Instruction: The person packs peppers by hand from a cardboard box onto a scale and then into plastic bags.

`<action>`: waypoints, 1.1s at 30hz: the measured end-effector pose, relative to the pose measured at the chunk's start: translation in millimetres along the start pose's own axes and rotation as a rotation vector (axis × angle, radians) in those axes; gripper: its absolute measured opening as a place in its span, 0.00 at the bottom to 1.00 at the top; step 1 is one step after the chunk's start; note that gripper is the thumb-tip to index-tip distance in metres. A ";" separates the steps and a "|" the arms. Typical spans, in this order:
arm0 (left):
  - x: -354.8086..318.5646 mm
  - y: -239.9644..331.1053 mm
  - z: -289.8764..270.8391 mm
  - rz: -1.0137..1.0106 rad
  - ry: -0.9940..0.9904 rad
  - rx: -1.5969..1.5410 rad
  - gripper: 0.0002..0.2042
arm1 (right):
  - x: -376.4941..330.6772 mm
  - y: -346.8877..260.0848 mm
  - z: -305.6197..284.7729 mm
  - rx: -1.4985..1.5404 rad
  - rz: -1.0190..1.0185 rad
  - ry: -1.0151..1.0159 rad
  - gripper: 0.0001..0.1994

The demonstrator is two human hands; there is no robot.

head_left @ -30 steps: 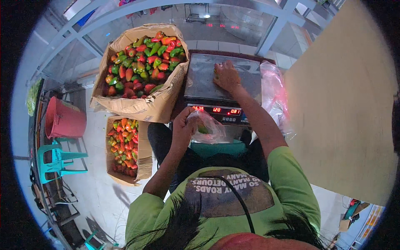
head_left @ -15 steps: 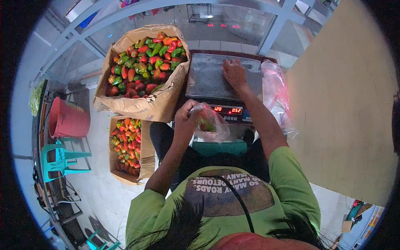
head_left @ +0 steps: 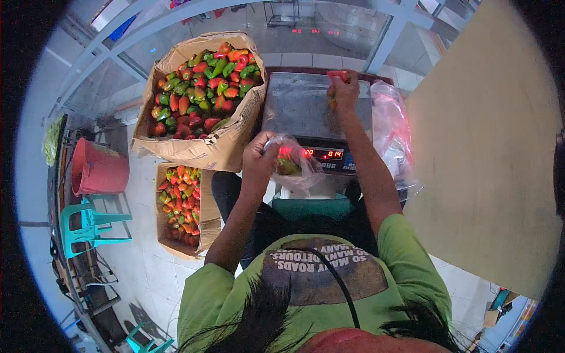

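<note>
Shifted rightward, the right hand (head_left: 346, 91) grasps an elongated red pepper (head_left: 337, 75) crosswise over the grey metal scale plate (head_left: 294, 106), while the clear plastic bag (head_left: 306, 175), pinched by the left hand (head_left: 258, 152), hangs toward its near left.

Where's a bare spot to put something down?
The weighing plate is bare at left, between the upper pepper box and the right hand. Floor is bare between the lower pepper box and the red bucket. It's crowded at the lit display, where the left hand holds a clear bag.
</note>
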State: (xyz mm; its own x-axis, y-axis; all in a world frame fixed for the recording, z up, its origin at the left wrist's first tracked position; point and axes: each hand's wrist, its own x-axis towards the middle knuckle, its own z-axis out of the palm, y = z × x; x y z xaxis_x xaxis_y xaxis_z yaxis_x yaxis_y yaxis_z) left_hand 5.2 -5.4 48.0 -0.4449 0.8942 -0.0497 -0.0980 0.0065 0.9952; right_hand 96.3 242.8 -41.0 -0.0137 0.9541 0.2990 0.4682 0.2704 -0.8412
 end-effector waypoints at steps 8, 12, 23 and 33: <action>12.6 4.1 0.8 0.080 0.000 -0.052 0.04 | -73.1 -102.7 -108.7 1.230 0.233 -0.503 0.15; 21.3 -8.6 11.8 0.152 0.082 0.091 0.05 | -110.1 -114.6 -138.0 0.782 -0.042 -0.550 0.16; -6.8 4.1 46.8 0.402 0.039 0.629 0.05 | -165.4 -77.8 -114.5 0.742 0.265 -0.634 0.14; -48.0 -18.2 47.2 0.523 -0.122 0.666 0.10 | -165.4 -31.0 -99.8 1.388 1.218 -0.555 0.14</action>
State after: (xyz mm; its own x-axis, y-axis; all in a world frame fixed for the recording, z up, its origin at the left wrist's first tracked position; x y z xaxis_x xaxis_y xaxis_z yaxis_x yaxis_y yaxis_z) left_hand 70.4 -27.3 36.3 -0.1843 0.8974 0.4008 0.6537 -0.1926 0.7318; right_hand 172.3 63.8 -19.4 -0.6391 0.5317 -0.5558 -0.4788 -0.8405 -0.2536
